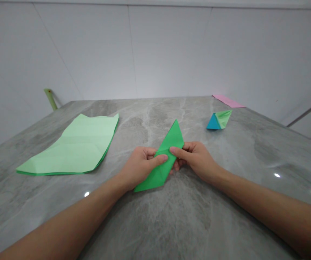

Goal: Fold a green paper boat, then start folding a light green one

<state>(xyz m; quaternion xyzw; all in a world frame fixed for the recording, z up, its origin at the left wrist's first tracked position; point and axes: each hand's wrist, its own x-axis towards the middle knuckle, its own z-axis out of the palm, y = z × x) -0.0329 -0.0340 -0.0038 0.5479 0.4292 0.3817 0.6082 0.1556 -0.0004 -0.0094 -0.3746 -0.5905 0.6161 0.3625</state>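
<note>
A folded piece of bright green paper (169,140), a slanted diamond-like shape with pointed ends, is held between both hands just over the table. My left hand (141,164) grips its left edge, thumb lying on the top face and fingers curled beneath. On the opposite edge my right hand (196,157) pinches it, with the thumb pressed on top near the middle. The two thumbs are close together but apart. Most of the fingertips under the paper are hidden.
Light green paper sheets (82,144) lie stacked at the left of the grey marbled table (150,112). To the back right sit a small blue and green folded paper piece (219,120) and a pink paper (229,101). A white wall (155,50) stands behind.
</note>
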